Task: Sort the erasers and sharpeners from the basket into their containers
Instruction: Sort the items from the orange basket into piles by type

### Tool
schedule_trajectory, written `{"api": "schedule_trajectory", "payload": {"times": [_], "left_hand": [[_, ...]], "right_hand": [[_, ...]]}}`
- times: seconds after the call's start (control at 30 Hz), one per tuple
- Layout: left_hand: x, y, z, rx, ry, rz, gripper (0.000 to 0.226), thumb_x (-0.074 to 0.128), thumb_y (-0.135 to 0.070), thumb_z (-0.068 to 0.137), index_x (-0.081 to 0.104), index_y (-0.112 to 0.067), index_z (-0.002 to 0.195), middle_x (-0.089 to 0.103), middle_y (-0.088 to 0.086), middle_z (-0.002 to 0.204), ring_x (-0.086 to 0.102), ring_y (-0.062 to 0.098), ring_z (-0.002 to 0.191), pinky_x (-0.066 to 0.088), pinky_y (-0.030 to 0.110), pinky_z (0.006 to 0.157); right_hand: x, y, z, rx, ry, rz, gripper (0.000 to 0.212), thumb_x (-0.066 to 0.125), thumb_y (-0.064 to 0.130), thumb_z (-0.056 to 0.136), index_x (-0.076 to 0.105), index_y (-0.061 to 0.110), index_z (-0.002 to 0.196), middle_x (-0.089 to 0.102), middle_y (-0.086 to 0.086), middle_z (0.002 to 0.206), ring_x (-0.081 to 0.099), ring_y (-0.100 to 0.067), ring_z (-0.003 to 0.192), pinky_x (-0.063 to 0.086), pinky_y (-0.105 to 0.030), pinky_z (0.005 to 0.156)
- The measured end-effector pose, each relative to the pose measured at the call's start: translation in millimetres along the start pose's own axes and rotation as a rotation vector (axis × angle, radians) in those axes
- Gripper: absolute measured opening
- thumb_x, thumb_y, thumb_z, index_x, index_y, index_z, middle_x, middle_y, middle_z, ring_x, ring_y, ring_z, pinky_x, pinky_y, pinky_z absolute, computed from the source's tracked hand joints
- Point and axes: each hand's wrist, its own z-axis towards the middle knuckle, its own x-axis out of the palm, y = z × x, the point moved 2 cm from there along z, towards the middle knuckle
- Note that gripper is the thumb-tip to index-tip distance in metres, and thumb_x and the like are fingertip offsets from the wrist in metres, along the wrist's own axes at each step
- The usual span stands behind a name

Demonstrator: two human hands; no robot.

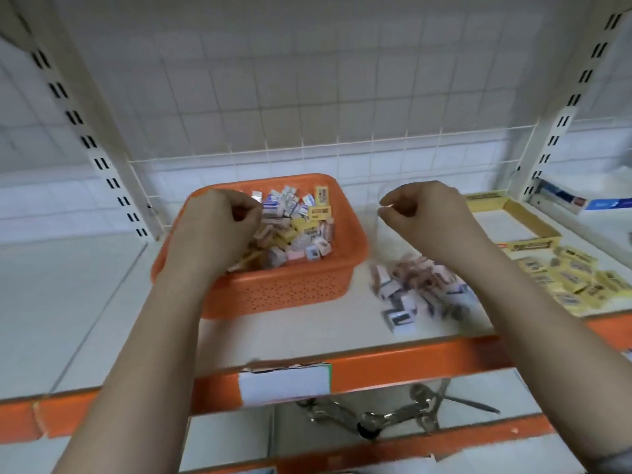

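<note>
An orange perforated basket [301, 289] on the white shelf holds a heap of small eraser and sharpener boxes [301, 220], white, pink, blue and yellow. My left hand [212, 227] is inside the basket's left side, and its curled fingertips pinch a small box on top of the heap. My right hand [424, 213] hovers right of the basket over a clear container [383, 234]. Its fingers are curled, thumb against forefinger, with nothing visible between them. A pile of white and pink small boxes [417, 289] lies below that wrist.
Yellow boxes [574, 275] are spread at the right beside a yellow cardboard tray [526, 220]. A wire grid backs the shelf. The shelf's orange front edge [393, 360] carries a white label. Metal scissors [403, 412] lie on the lower shelf.
</note>
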Motion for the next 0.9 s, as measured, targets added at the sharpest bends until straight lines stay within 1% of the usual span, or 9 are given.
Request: {"api": "schedule_trajectory", "payload": {"times": [0.1, 0.17, 0.27, 0.33, 0.47, 0.6, 0.67, 0.77, 0.9], "left_hand": [[-12.8, 23.0, 2.4, -0.024, 0.044, -0.004, 0.015, 0.058, -0.018, 0.087, 0.073, -0.021, 0.092, 0.064, -0.004, 0.079, 0.054, 0.007, 0.067, 0.038, 0.022, 0.060], [-17.3, 34.8, 4.7, -0.024, 0.056, -0.008, 0.015, 0.058, -0.019, 0.089, 0.072, -0.022, 0.093, 0.062, -0.008, 0.078, 0.053, 0.002, 0.065, 0.036, 0.016, 0.056], [-19.6, 45.7, 5.8, -0.028, 0.040, -0.024, 0.016, 0.058, -0.020, 0.089, 0.072, -0.020, 0.095, 0.064, -0.006, 0.082, 0.055, 0.008, 0.075, 0.038, 0.022, 0.062], [-18.9, 49.7, 5.0, -0.034, 0.039, -0.010, 0.017, 0.058, -0.021, 0.089, 0.072, -0.021, 0.097, 0.064, -0.006, 0.082, 0.056, 0.010, 0.077, 0.040, 0.024, 0.067], [-16.0, 54.2, 3.7, -0.052, 0.068, 0.011, 0.016, 0.057, -0.024, 0.089, 0.072, -0.025, 0.094, 0.069, -0.005, 0.085, 0.061, 0.011, 0.076, 0.050, 0.029, 0.072], [-14.9, 54.8, 5.4, -0.057, 0.061, 0.016, 0.017, 0.057, -0.023, 0.089, 0.072, -0.024, 0.094, 0.068, -0.005, 0.086, 0.061, 0.012, 0.076, 0.052, 0.030, 0.073], [-13.2, 54.1, 5.7, -0.047, 0.066, 0.021, 0.017, 0.056, -0.023, 0.090, 0.072, -0.023, 0.096, 0.068, -0.005, 0.086, 0.060, 0.011, 0.075, 0.050, 0.027, 0.070], [-11.7, 53.8, 7.0, -0.035, 0.071, 0.035, 0.018, 0.055, -0.023, 0.090, 0.072, -0.023, 0.097, 0.066, -0.007, 0.087, 0.059, 0.010, 0.077, 0.047, 0.025, 0.069], [-11.5, 53.9, 12.8, -0.014, 0.076, 0.024, 0.018, 0.055, -0.022, 0.091, 0.072, -0.021, 0.096, 0.068, -0.006, 0.088, 0.061, 0.011, 0.079, 0.046, 0.023, 0.066]], "right_hand": [[19.9, 30.0, 9.8, -0.062, 0.036, -0.037, 0.017, 0.064, 0.023, 0.086, 0.071, 0.018, 0.100, 0.061, 0.007, 0.078, 0.057, -0.008, 0.078, 0.035, -0.010, 0.058], [31.1, 43.4, 20.8, -0.124, 0.097, -0.067, 0.018, 0.067, 0.021, 0.084, 0.071, 0.015, 0.101, 0.063, 0.006, 0.082, 0.059, -0.008, 0.079, 0.040, -0.013, 0.065], [52.3, 52.9, 47.6, -0.219, 0.206, -0.211, 0.023, 0.067, 0.019, 0.083, 0.070, 0.013, 0.105, 0.069, -0.001, 0.096, 0.063, -0.015, 0.092, 0.048, -0.025, 0.082], [68.9, 54.4, 67.2, -0.258, 0.265, -0.356, 0.028, 0.064, 0.018, 0.084, 0.067, 0.013, 0.111, 0.067, -0.005, 0.107, 0.060, -0.020, 0.099, 0.049, -0.032, 0.086], [97.1, 53.3, 91.2, -0.292, 0.368, -0.628, 0.031, 0.062, 0.020, 0.085, 0.062, 0.017, 0.115, 0.062, -0.005, 0.113, 0.058, -0.023, 0.102, 0.052, -0.037, 0.084], [108.4, 59.3, 95.9, -0.334, 0.369, -0.804, 0.023, 0.063, 0.022, 0.084, 0.060, 0.015, 0.106, 0.055, 0.000, 0.093, 0.053, -0.021, 0.090, 0.044, -0.032, 0.067], [111.7, 60.3, 96.0, -0.351, 0.356, -0.843, 0.023, 0.064, 0.024, 0.084, 0.059, 0.014, 0.105, 0.051, -0.001, 0.090, 0.054, -0.022, 0.091, 0.042, -0.032, 0.065], [115.4, 59.1, 95.9, -0.368, 0.363, -0.857, 0.025, 0.064, 0.024, 0.085, 0.058, 0.012, 0.107, 0.058, -0.005, 0.100, 0.057, -0.024, 0.097, 0.043, -0.032, 0.066], [115.5, 54.9, 99.5, -0.369, 0.355, -0.817, 0.022, 0.059, 0.011, 0.087, 0.060, 0.015, 0.108, 0.060, -0.005, 0.106, 0.057, -0.025, 0.099, 0.043, -0.031, 0.069]]}}
